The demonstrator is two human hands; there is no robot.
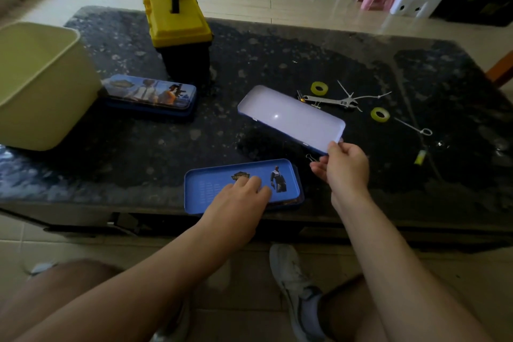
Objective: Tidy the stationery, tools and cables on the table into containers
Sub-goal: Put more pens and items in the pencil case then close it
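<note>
The tin lid [288, 116], pale inside up, hangs over the table [138, 147], its near corner pinched by the right hand [347, 169]. The left hand [244, 194] presses straight-fingered on the blue tin [211, 189] below. A wrench [329, 100] and tape rolls [319, 88] lie just beyond.

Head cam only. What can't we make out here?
All head view:
- Blue tin: contents hidden under its printed tray and the left hand resting on it.
- Lid pinched by the right hand: outer face turned away.
- Yellow toolbox: shut, contents hidden.
- Green bin: cut off by the left edge.
- Small yellow item, far right: too small to identify.
</note>
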